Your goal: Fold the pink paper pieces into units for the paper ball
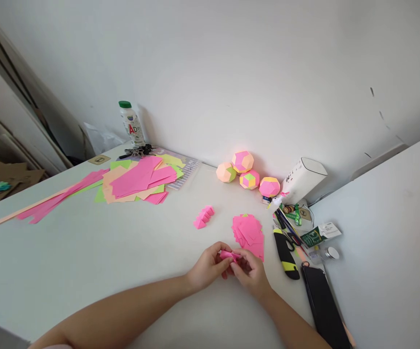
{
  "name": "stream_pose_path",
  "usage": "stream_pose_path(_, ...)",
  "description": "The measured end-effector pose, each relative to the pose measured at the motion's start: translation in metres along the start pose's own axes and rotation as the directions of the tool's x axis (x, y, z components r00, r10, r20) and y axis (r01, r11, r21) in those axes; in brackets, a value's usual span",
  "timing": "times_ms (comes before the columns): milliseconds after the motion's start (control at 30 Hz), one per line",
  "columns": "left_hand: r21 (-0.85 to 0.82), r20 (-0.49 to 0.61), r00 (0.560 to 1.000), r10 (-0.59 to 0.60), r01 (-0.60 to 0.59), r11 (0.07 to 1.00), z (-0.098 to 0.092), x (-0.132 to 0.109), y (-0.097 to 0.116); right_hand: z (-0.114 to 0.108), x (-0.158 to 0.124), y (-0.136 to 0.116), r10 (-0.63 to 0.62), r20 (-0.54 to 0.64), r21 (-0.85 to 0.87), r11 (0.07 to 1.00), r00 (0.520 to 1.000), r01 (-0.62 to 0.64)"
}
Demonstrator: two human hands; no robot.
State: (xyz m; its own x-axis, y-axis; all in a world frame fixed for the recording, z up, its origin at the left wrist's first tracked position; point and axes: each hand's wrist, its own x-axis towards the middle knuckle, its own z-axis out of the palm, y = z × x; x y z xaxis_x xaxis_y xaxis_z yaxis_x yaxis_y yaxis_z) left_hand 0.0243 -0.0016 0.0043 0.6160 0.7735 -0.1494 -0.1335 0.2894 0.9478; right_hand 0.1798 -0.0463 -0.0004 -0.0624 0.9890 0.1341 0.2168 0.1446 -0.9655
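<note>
Both hands are in, low on the white table [86, 261]. The left hand [207, 266] and right hand [252, 274] meet fingertip to fingertip, each pinching one end of a small pink paper piece [230, 255]. The piece sits between them just off the tabletop, and its exact crease is too small to make out.

At one o'clock from the hands, just beside the right knuckles, lies a loose pile of pink pieces [249, 231]. It reads as stock not yet worked. At eleven o'clock there's a short row of folded pink units [203, 217], standing on edge and touching one another. That looks like work already done.

Farther out at twelve to one o'clock, against the wall, sits a cluster of paper balls [249, 179] (four, in pink, orange and green), and they look complete. Over at ten o'clock there's a spread of coloured sheets [137, 182], with long paper strips [60, 198] trailing toward nine.

My read is that it's partway along, with some units folded, one being folded now and a fair pile left.

At three o'clock, near the right wrist, are a black-and-yellow utility knife [286, 254] and a dark phone [324, 305]. A bottle [132, 123] stands well away at eleven.
</note>
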Motion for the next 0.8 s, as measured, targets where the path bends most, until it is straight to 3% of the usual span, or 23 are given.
stream_pose_path(133,0.044,-0.017,0.999,0.042,-0.042,0.998,0.0009,-0.0012,0.0021,0.0005,0.0015,0.0002,-0.004,-0.041,-0.076,0.997,0.999,0.0)
stream_pose_path(300,0.126,-0.1,0.995,-0.005,0.018,0.992,0.0012,-0.0029,-0.0014,0.0002,0.0009,0.0007,-0.037,-0.046,-0.129,0.991,0.998,0.031)
stream_pose_path(400,0.136,-0.123,0.992,0.023,-0.006,0.991,0.0013,-0.0037,-0.0034,0.0013,0.001,0.0008,-0.087,-0.049,-0.18,0.981,0.995,0.077)
stream_pose_path(533,0.097,-0.111,0.993,0.037,-0.026,0.995,0.0021,-0.004,-0.0023,0.002,0.0031,-0.0026,-0.119,-0.015,-0.22,0.969,0.993,0.113)
stream_pose_path(800,0.028,-0.038,0.998,0.048,-0.047,0.998,0.0025,-0.003,0.0,-0.0003,0.0044,-0.0032,-0.024,0.026,-0.115,0.993,0.999,0.027)
